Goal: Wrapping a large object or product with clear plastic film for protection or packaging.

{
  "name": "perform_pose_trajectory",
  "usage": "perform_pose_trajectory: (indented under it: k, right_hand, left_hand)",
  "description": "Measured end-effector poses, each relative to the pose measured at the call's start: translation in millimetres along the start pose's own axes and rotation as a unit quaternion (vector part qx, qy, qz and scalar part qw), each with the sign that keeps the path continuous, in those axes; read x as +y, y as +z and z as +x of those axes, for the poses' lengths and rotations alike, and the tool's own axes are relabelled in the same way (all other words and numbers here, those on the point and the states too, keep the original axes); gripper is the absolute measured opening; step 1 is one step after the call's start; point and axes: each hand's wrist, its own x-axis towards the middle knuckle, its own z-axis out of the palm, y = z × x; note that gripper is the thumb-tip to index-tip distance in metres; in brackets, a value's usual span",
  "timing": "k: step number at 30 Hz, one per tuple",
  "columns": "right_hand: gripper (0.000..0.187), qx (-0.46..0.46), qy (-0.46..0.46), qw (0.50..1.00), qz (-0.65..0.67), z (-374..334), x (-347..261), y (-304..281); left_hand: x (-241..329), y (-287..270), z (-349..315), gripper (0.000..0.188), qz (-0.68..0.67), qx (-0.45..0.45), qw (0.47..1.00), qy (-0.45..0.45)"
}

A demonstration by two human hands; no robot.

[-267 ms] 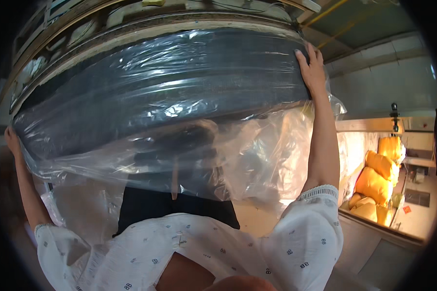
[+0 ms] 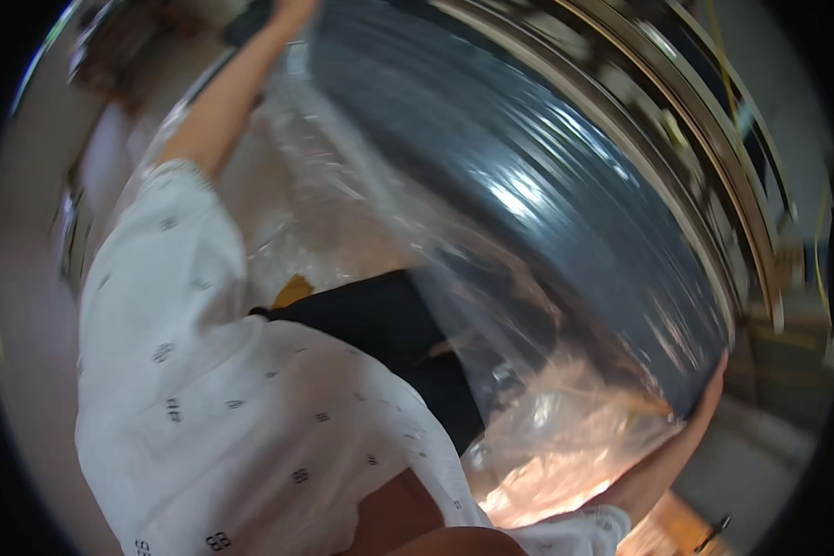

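A long dark grey piece (image 2: 491,139), possibly fabric, lies in front of me under clear plastic film (image 2: 343,167). Loose film hangs from its near side over my dark trousers. My left hand (image 2: 295,11) is at the piece's far left end, mostly cut off by the upper rim, so its fingers do not show. At the opposite end, low on the right, my right hand (image 2: 716,375) rests against the edge of the piece; its fingers are blurred and largely hidden.
A long frame with wooden rails (image 2: 704,120) runs behind the grey piece, curving along the upper right. Something yellow (image 2: 293,291) shows beside my trousers. Bright light falls on the crumpled film (image 2: 556,463) near my right forearm.
The whole view has swung round and blurred, so the grey piece now slants down to the right. My left hand appears at the top, my right hand lower right. Both stay at its ends.
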Motion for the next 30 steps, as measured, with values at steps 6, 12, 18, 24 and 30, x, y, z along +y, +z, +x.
perform_pose_trajectory:
  k: [6, 12, 18, 24, 30]
  right_hand:
    - [0.022, 0.272, -0.493, 0.753, -0.34, -47.1, -144.9, 143.0]
    - [0.012, -0.134, -0.56, 0.817, 0.016, -235.9, -276.0, 345.3]
    - [0.056, -0.507, -0.334, 0.731, 0.312, -328.3, -371.6, 511.2]
    - [0.032, -0.659, -0.25, 0.687, 0.177, -349.6, -413.3, 544.3]
    - [0.04, -0.639, -0.238, 0.708, 0.185, -292.7, -295.4, 340.0]
  left_hand:
    - [6.6, -53.3, 10.2, 0.021, 0.067, -0.006, 0.997, -0.029]
    - [2.4, -57.7, 14.2, 0.019, -0.02, -0.071, 0.996, -0.057]
    - [20.9, -38.7, 6.8, 0.018, -0.09, -0.005, 0.996, 0.011]
    - [19.7, -35.9, 2.1, 0.018, -0.084, 0.028, 0.996, -0.007]
    - [45.0, -41.4, -6.1, 0.018, 0.031, 0.074, 0.995, 0.053]
